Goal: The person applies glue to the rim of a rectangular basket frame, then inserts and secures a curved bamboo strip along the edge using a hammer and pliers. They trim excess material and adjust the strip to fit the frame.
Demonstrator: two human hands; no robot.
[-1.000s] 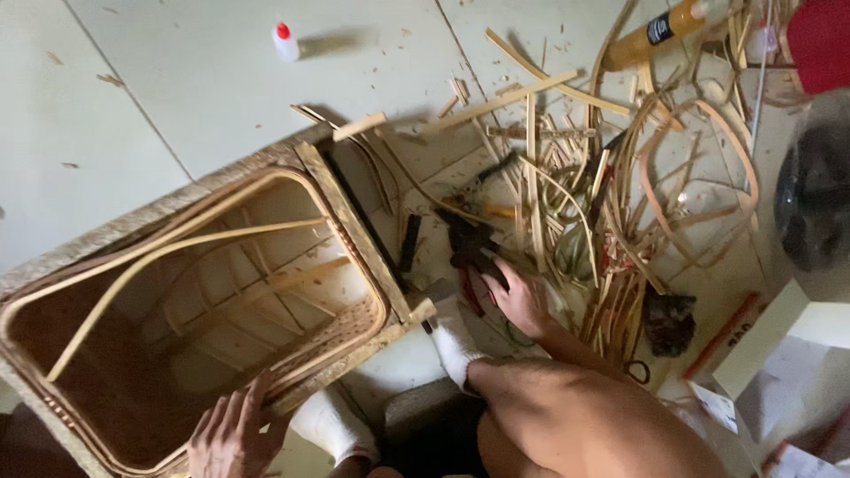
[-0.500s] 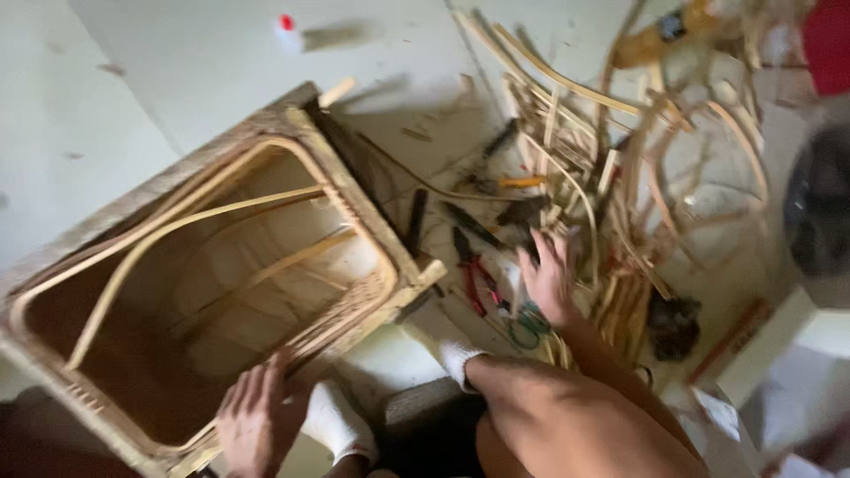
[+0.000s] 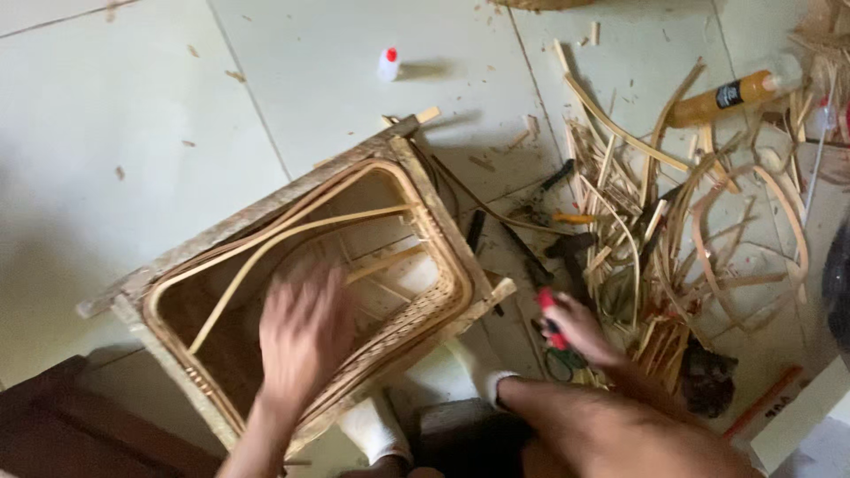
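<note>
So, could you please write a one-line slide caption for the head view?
Left hand blurred over a square wicker basket while right hand grips red-handled pliers beside scattered rattan strips.

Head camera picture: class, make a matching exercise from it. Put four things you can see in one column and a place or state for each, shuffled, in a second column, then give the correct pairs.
Things:
1. woven basket
2. small white bottle
3. red-handled tool
4. orange bottle

Places or states:
A. gripped in the right hand
B. lying on its side at the top right, by the cane strips
C. standing alone on the floor tiles, red cap up
D. open side up, the blurred left hand over it

Pairs: 1-D, 2-C, 3-A, 4-B
</note>
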